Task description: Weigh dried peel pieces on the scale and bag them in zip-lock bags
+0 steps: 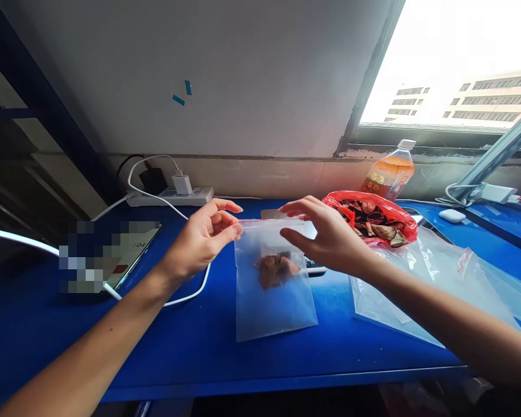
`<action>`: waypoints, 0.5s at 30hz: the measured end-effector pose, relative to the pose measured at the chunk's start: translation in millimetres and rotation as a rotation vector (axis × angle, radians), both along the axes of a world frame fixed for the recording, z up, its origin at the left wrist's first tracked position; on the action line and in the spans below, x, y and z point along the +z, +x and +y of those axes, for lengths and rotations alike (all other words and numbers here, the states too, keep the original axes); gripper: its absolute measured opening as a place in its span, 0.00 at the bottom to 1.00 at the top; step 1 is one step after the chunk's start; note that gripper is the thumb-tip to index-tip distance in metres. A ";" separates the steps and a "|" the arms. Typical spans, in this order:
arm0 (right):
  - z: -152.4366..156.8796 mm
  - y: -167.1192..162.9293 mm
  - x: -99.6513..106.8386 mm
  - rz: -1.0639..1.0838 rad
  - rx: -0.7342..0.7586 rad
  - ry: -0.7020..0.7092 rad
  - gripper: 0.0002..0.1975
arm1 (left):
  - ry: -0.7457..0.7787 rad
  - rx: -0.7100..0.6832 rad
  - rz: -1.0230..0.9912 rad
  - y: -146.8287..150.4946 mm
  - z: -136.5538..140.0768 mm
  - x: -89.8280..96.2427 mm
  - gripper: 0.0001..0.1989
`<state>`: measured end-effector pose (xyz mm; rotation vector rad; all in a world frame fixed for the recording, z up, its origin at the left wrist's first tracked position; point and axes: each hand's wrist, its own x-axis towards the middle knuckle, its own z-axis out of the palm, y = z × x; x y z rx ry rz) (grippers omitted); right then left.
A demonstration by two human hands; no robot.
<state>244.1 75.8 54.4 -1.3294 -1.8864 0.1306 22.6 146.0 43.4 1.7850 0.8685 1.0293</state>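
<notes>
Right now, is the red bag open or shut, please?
Open: the red bag has its mouth spread wide, with brown pieces showing inside.

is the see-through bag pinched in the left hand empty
No, brown pieces show through the see-through bag that the left hand pinches.

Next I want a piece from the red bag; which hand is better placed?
Probably the right hand: it is nearer the red bag, and its grip looks open. The left hand is farther away and pinches the translucent bag near its top left corner.
</notes>
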 end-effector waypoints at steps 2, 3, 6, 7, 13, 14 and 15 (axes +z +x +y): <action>1.1 -9.5 5.5 -0.219 -0.002 0.001 0.12 | 0.099 -0.027 0.025 4.0 -7.7 -2.6 0.15; 2.3 -15.1 8.2 -0.290 0.020 -0.023 0.11 | 0.150 -0.039 0.044 5.6 -11.4 -4.2 0.15; 7.3 -29.5 14.1 -0.341 0.100 -0.146 0.08 | 0.265 -0.027 0.109 7.7 -18.7 -8.2 0.12; 8.8 -32.5 15.1 -0.319 0.108 -0.183 0.07 | 0.284 -0.008 0.123 7.3 -19.3 -9.1 0.12; 13.0 -36.0 15.4 -0.079 0.127 -0.252 0.06 | 0.259 0.083 0.146 3.4 -13.7 -8.2 0.14; 13.5 -36.7 15.4 -0.061 0.116 -0.240 0.06 | 0.272 0.092 0.172 3.4 -13.6 -7.0 0.13; 14.2 -37.8 15.4 -0.048 0.099 -0.224 0.06 | 0.298 0.099 0.210 3.5 -14.2 -5.5 0.13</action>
